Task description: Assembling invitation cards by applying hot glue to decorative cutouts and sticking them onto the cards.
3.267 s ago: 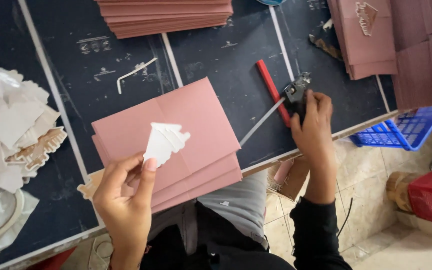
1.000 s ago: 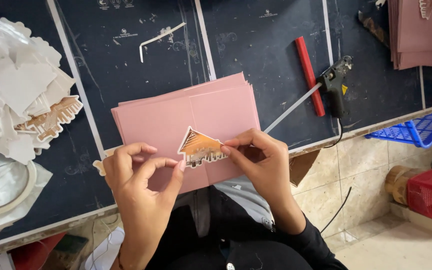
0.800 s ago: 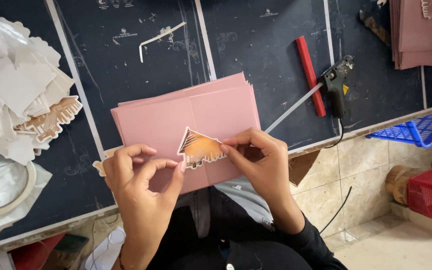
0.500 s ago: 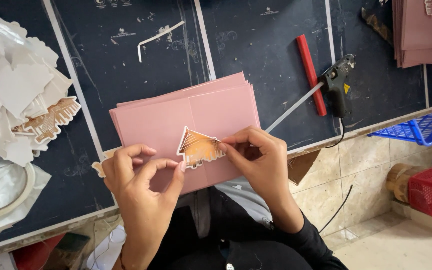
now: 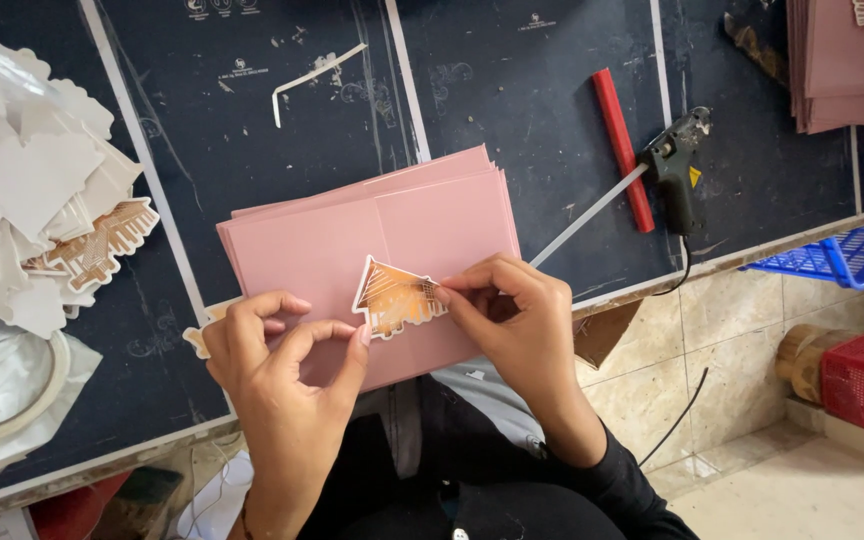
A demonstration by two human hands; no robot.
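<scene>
On the near edge of the dark table (image 5: 512,90) lies a stack of pink cards (image 5: 332,250), and over its near half both hands hold a small house-shaped cutout (image 5: 399,297), gold and orange with a white border. The right hand (image 5: 522,330) pinches the cutout's right edge between thumb and fingertips; the left hand (image 5: 277,365) is curled narrow, its fingertips at the cutout's left edge. The cutout looks to be lying on or just above the top card, right of the card's centre fold.

To do this well, I would keep both pinches light and at the edges, square the house to the fold line, lower it flat and press from the middle outward, so that no corner lifts.

Far right, a glue gun (image 5: 677,175) lies beside a red stick (image 5: 622,145), well apart from the hands. At the left, a heap of white cutouts (image 5: 22,200) sits with one printed side showing.

Hard to tell: whether the cutout already touches the card, and whether there is glue on its back, which is hidden. The stack's near edge is covered by the hands. More pink cards (image 5: 852,60) at the far right are cut off by the frame, as is the blue basket (image 5: 852,255).
</scene>
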